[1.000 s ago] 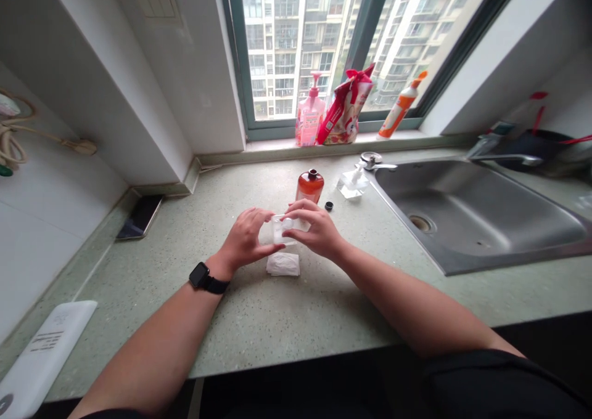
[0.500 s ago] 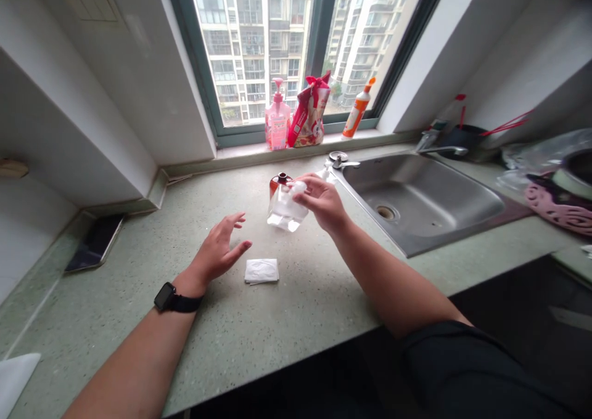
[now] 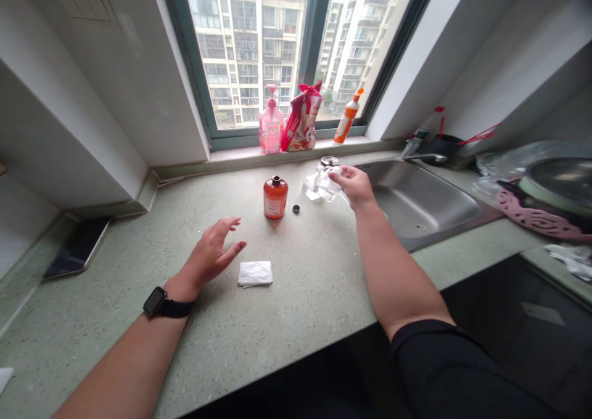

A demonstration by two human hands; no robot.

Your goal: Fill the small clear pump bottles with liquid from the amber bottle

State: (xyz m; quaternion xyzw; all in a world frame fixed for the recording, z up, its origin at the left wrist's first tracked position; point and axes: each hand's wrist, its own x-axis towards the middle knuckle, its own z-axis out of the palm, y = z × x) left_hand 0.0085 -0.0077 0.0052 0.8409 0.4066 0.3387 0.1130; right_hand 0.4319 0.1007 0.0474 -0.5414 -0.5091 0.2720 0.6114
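In the right hand [image 3: 355, 188], a clear container [image 3: 332, 188].

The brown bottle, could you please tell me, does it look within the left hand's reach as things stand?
Probably yes: the left hand is open and holds nothing, and the brown bottle stands ahead of it to the right. The cap and the tissue both lie off the direct path.

Black smartwatch [image 3: 155, 301] — squarish face [image 3: 154, 300], dark strap [image 3: 178, 309] — on left wrist [image 3: 183, 289], short black sleeve [image 3: 444, 357] on right arm [image 3: 393, 265]
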